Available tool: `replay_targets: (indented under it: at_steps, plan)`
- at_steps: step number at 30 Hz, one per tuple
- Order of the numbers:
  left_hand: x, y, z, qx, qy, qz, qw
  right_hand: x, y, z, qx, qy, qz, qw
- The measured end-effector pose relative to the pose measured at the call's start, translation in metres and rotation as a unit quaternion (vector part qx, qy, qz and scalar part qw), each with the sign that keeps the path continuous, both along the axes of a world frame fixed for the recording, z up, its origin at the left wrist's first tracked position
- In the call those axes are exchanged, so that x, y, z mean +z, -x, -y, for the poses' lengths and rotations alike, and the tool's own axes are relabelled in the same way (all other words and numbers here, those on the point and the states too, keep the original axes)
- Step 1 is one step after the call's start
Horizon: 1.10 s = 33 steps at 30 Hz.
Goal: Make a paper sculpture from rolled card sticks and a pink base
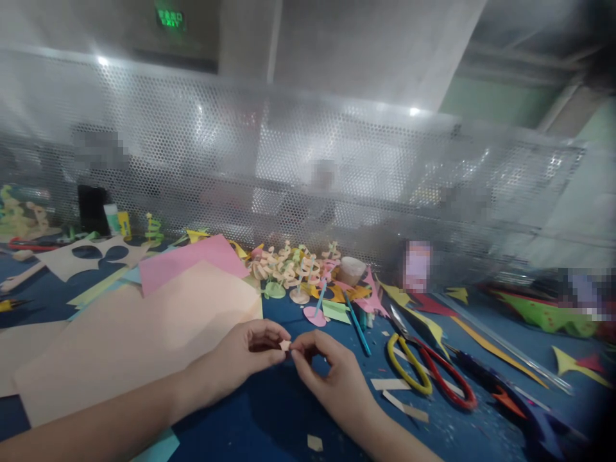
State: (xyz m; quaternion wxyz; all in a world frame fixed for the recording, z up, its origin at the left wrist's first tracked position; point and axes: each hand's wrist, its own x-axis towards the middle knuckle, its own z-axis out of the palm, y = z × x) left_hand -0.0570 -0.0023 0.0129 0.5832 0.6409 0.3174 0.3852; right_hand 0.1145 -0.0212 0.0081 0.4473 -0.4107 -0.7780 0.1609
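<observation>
My left hand (pixel 250 356) and my right hand (pixel 330 372) meet over the blue table (pixel 269 410), fingertips pinched together on a small peach paper piece (pixel 285 345). Both hands are closed around it. Just left of my left hand lies a large peach paper sheet (pixel 139 340) with a pink sheet (pixel 190 260) behind it. To the right of my right hand lie scissors with a yellow and a red handle (pixel 423 369).
Small paper spiral figures (pixel 293 266) stand in a cluster at the back, with a blue pen (pixel 357 324) and paper scraps (pixel 399 394) nearby. Coloured offcuts (pixel 543 314) litter the right side. A perforated metal screen (pixel 308 173) runs along the table's far edge.
</observation>
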Motion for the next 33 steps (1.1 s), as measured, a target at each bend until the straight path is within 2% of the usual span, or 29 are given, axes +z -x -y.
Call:
replay_targets:
  at_steps: [4, 11, 18, 22, 28, 33]
  plan:
    - [0.0007, -0.0009, 0.0001, 0.013, 0.006, -0.004, 1.000, -0.0013, -0.0022, -0.0020, -0.014, 0.012, -0.029, 0.999]
    - [-0.0021, 0.0010, -0.0013, -0.002, -0.001, 0.006, 1.000, -0.0018, -0.0001, -0.0021, -0.014, -0.002, -0.002, 1.000]
    - [-0.0030, 0.0008, 0.0005, 0.011, -0.002, -0.012, 1.000, 0.0018, -0.0012, 0.0017, -0.018, -0.061, 0.041, 0.997]
    - [-0.0014, -0.0003, 0.0025, -0.010, 0.002, -0.022, 1.000, 0.0021, -0.0006, 0.0044, -0.016, -0.082, 0.072, 0.994]
    - [-0.0020, -0.0009, 0.0026, -0.050, 0.014, -0.002, 0.999, 0.0018, 0.0021, 0.0049, -0.039, -0.056, 0.061, 0.996]
    - [-0.0005, -0.0014, 0.0019, 0.004, 0.005, -0.011, 1.000, 0.0016, 0.0017, 0.0031, -0.021, -0.046, 0.043, 0.998]
